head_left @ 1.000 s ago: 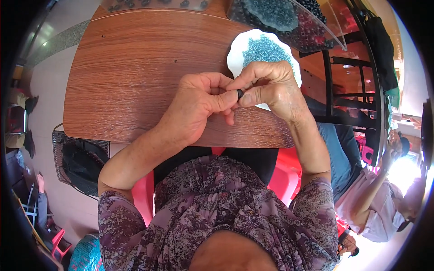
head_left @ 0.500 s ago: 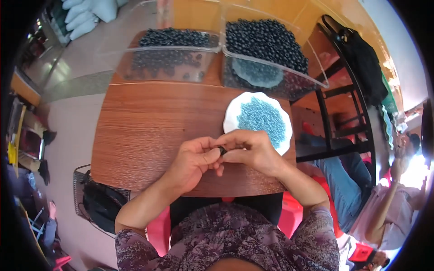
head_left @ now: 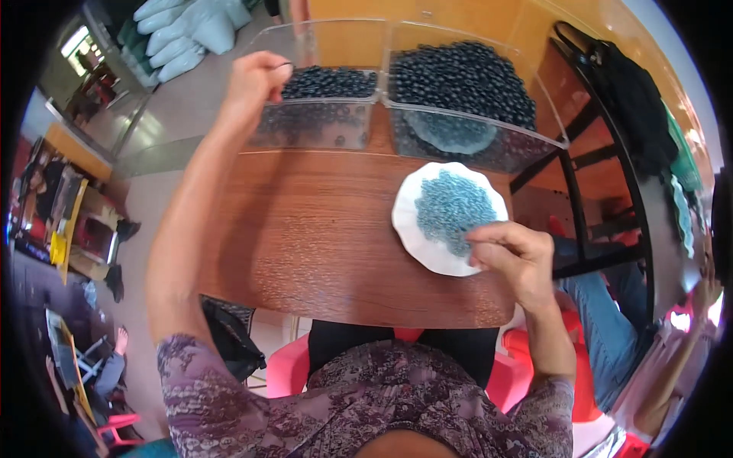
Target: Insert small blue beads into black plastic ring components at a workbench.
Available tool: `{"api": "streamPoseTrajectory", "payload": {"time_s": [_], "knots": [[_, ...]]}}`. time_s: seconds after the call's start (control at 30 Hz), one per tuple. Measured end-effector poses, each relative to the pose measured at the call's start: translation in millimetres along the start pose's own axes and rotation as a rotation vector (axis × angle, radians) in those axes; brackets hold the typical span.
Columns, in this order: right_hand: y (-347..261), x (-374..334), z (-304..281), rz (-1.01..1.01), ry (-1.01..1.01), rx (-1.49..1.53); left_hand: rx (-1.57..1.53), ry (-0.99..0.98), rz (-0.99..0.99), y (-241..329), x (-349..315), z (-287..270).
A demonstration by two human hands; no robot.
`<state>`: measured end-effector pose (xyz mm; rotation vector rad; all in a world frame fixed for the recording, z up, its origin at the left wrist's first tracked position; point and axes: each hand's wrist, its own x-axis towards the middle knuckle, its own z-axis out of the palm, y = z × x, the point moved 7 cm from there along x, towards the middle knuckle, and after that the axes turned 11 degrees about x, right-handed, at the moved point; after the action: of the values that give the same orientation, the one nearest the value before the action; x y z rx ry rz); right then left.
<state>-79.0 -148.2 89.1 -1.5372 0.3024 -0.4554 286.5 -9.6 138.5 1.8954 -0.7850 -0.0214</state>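
My left hand (head_left: 256,84) is raised over the left clear bin (head_left: 321,126), which holds small black round pieces (head_left: 336,82). Its thumb and fingers are pinched, with a dark sliver of a small black piece showing at the tips. My right hand (head_left: 515,258) reaches the near right edge of a white scalloped plate (head_left: 412,237). On that plate lies a heap of tiny pale blue bead-like bits (head_left: 450,202). The right fingertips are pressed together at the heap's edge; whatever they pinch is too small to make out.
A fuller clear bin (head_left: 534,133) of black pieces stands behind the plate on the wooden table (head_left: 305,221). A black metal frame (head_left: 584,206) and a seated person in jeans (head_left: 603,328) are at the right. White sacks (head_left: 206,27) lie far left.
Both hands were together above the table around a small black piece. They have parted: the left went far and left to the bin, the right moved right onto the plate.
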Motion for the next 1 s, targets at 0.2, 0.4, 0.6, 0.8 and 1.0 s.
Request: {"api": "streamPoseTrajectory", "payload": {"time_s": [0.2, 0.4, 0.6, 0.8, 1.0], "knots": [[-3, -16, -35, -0.019, 0.126, 0.038, 0.335, -0.016, 0.027, -8, 27, 4], [2, -19, -47, -0.047, 0.169, 0.092, 0.657, -0.016, 0.156, -18, 32, 10], [-3, -16, -53, -0.078, 0.181, 0.103, 0.727, 0.199, 0.385, 38, -1, 29], [-32, 9, -52, -0.206, 0.223, -0.074, 0.482, -0.027, 0.484, 88, -17, 77], [-84, 67, -80, -0.351, 0.388, -0.164, 0.539, -0.322, 0.554, 106, -6, 147]]}}
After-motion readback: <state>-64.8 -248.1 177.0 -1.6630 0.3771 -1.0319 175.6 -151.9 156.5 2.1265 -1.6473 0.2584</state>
